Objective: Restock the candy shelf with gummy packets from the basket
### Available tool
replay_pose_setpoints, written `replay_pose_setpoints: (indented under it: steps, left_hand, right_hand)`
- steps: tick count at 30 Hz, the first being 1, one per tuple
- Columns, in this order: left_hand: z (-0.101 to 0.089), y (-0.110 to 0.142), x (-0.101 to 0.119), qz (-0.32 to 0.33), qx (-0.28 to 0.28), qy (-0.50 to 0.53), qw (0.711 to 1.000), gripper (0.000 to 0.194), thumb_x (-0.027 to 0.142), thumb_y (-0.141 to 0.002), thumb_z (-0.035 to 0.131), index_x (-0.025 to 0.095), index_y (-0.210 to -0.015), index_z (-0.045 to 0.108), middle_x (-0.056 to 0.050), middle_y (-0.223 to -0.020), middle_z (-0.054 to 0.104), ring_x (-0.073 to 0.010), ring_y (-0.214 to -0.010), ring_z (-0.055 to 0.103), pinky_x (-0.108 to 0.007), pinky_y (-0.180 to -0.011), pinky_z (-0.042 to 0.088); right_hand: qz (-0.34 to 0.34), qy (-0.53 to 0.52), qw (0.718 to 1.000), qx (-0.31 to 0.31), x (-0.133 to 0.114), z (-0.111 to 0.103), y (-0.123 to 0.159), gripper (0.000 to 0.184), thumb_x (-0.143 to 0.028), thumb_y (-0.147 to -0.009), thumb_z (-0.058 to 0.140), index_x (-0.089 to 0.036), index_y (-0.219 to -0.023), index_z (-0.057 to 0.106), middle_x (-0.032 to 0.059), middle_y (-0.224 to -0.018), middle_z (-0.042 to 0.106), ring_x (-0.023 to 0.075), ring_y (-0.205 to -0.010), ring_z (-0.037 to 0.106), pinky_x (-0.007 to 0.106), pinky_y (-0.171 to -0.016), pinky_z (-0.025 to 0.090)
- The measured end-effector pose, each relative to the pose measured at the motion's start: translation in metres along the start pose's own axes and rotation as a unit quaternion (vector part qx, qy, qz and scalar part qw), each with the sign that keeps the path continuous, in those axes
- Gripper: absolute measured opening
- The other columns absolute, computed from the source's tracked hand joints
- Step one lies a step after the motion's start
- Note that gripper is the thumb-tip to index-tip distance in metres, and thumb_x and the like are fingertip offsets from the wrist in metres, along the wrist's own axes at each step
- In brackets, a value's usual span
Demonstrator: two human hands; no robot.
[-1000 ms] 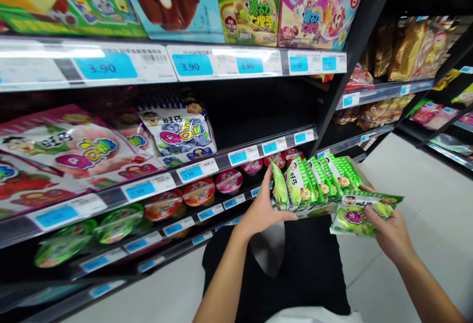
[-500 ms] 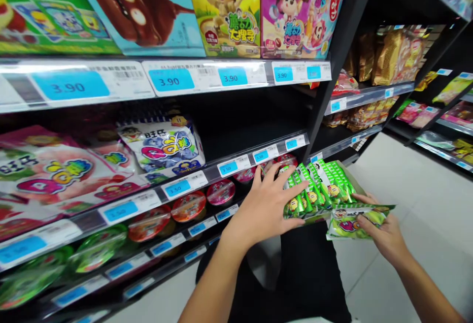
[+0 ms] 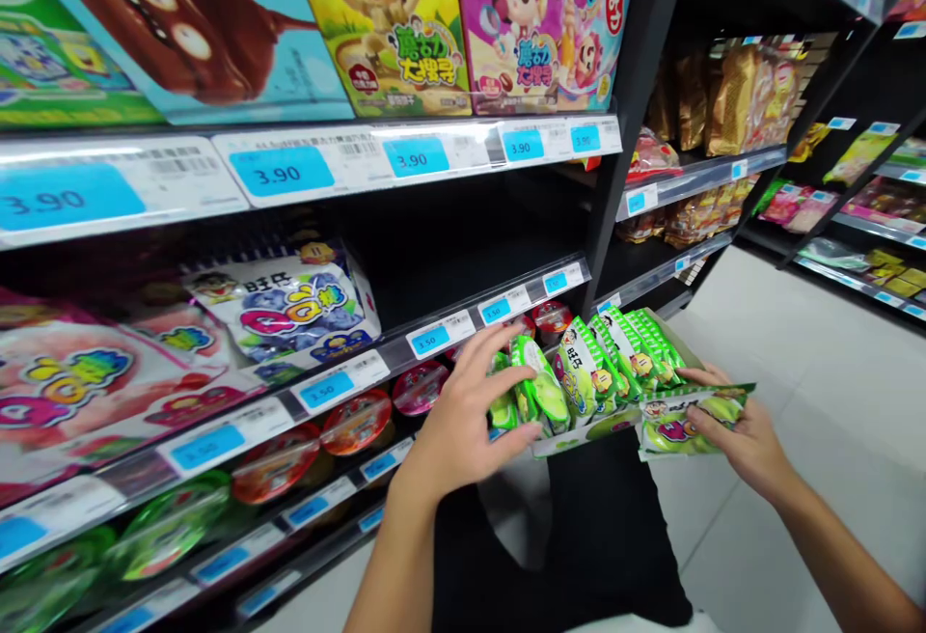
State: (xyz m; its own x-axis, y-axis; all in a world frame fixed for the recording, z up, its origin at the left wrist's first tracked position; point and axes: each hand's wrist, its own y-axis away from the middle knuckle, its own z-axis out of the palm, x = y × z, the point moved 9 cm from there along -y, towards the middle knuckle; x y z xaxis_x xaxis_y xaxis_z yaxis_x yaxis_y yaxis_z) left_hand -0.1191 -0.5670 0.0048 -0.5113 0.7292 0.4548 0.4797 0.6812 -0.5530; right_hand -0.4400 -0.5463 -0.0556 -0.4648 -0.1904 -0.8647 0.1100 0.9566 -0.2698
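A cardboard display box (image 3: 571, 438) of green gummy candy packets (image 3: 579, 368) sits over my lap, below the shelf edge. My left hand (image 3: 467, 411) is curved round the packets at the box's left end, thumb on the near side and fingers on the far side. Those packets lean left, apart from the upright row. At the right end, my right hand (image 3: 738, 435) pinches one green gummy packet (image 3: 676, 421) under its thumb, lying flat across the box's near corner. Its other fingers reach behind the box's end and are partly hidden.
On the shelf to the left lie blueberry gummy bags (image 3: 289, 300) and pink gummy bags (image 3: 79, 372). Lidded cups (image 3: 354, 421) stand on the shelf below. Snack boxes (image 3: 391, 25) fill the upper shelf. A dark upright post (image 3: 614, 151) divides the shelving; pale floor tiles (image 3: 788, 363) lie right.
My left hand has shifted left, and the end packets have tilted left with it, opening a gap in the row. My right hand still holds its packet. The view has turned slightly right.
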Motion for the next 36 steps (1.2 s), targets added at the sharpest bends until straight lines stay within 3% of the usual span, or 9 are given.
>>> replay_pose_setpoints:
  steps: [4,7,10,12,17,25,30,33,36]
  left_hand:
    - [-0.002,0.014,-0.024,-0.014,0.128,0.133,0.983,0.052,0.060,-0.087,0.061,0.028,-0.128,0.062,-0.008,-0.165,0.016,-0.0397,-0.151,0.017,-0.060,-0.117,0.027]
    - [0.018,0.032,-0.046,-0.056,0.263,0.282,0.921,0.100,0.075,-0.071,0.069,0.034,-0.153,0.031,-0.012,-0.165,0.015,-0.0388,-0.151,0.017,-0.056,-0.118,0.028]
    - [0.064,0.038,-0.051,-0.146,0.258,0.354,0.887,0.134,0.070,-0.056,0.084,0.029,-0.159,0.006,-0.020,-0.160,0.025,-0.0375,-0.146,0.032,-0.052,-0.118,0.031]
    - [0.080,0.039,-0.045,-0.187,0.264,0.353,0.878,0.142,0.056,-0.053,0.092,0.028,-0.158,0.002,-0.021,-0.158,0.028,-0.0363,-0.143,0.038,-0.050,-0.117,0.034]
    - [0.082,0.040,-0.031,-0.226,0.324,0.288,0.872,0.136,0.035,-0.056,0.094,0.028,-0.158,0.002,-0.018,-0.158,0.030,-0.0326,-0.144,0.037,-0.048,-0.119,0.032]
    - [0.101,0.063,-0.049,-0.225,0.394,0.191,0.870,0.095,0.025,-0.068,0.078,0.014,-0.150,0.033,-0.019,-0.136,0.055,-0.0326,-0.127,0.056,-0.048,-0.112,0.041]
    - [0.111,0.080,-0.059,-0.262,0.424,0.159,0.852,0.077,0.034,-0.070,0.076,0.011,-0.138,0.048,-0.020,-0.125,0.061,-0.0332,-0.121,0.060,-0.049,-0.107,0.045]
    - [0.111,0.082,-0.057,-0.259,0.431,0.152,0.851,0.074,0.036,-0.070,0.076,0.011,-0.135,0.051,-0.020,-0.123,0.062,-0.0336,-0.121,0.060,-0.050,-0.107,0.045]
    - [0.109,0.081,-0.053,-0.259,0.437,0.146,0.849,0.072,0.038,-0.071,0.076,0.011,-0.133,0.052,-0.020,-0.120,0.064,-0.0335,-0.120,0.061,-0.050,-0.106,0.046]
  right_hand:
    - [0.002,-0.008,1.000,0.000,0.002,0.000,0.001,0.045,-0.054,-0.080,0.074,-0.027,-0.115,0.074,0.0095,-0.133,0.061,0.0317,-0.119,0.061,0.043,-0.100,0.053]
    - [0.006,-0.004,1.000,0.001,0.003,-0.001,0.001,0.045,-0.053,-0.079,0.074,-0.027,-0.116,0.074,0.0089,-0.134,0.060,0.0314,-0.118,0.062,0.041,-0.099,0.054]
    - [0.006,0.006,1.000,0.003,0.001,-0.003,0.003,0.044,-0.053,-0.079,0.075,-0.028,-0.115,0.074,0.0087,-0.135,0.060,0.0315,-0.121,0.060,0.040,-0.097,0.055]
    - [0.001,0.007,1.000,-0.002,-0.002,-0.003,0.004,0.042,-0.052,-0.080,0.074,-0.029,-0.116,0.074,0.0085,-0.135,0.059,0.0306,-0.120,0.061,0.039,-0.094,0.057]
    - [-0.026,0.027,0.999,-0.013,-0.006,-0.003,0.007,0.040,-0.049,-0.084,0.072,-0.030,-0.119,0.072,0.0090,-0.135,0.058,0.0290,-0.123,0.059,0.038,-0.096,0.056]
    - [-0.066,0.039,0.997,-0.021,-0.024,0.003,0.007,0.047,-0.042,-0.087,0.070,-0.031,-0.133,0.062,0.0077,-0.146,0.049,0.0257,-0.129,0.055,0.033,-0.097,0.055]
    - [-0.045,-0.079,0.989,0.119,-0.035,-0.020,0.012,0.032,-0.038,-0.082,0.076,-0.027,-0.112,0.071,0.0078,-0.121,0.061,0.0272,-0.110,0.064,0.037,-0.087,0.061]
    - [-0.004,-0.248,0.943,0.224,-0.045,-0.030,0.015,0.031,-0.034,-0.076,0.082,-0.027,-0.105,0.070,0.0070,-0.099,0.067,0.0288,-0.091,0.069,0.044,-0.076,0.064]
    - [-0.028,-0.294,0.915,0.274,-0.079,-0.024,0.011,0.035,-0.028,-0.076,0.081,-0.028,-0.109,0.070,0.0104,-0.106,0.069,0.0327,-0.096,0.070,0.050,-0.081,0.063]
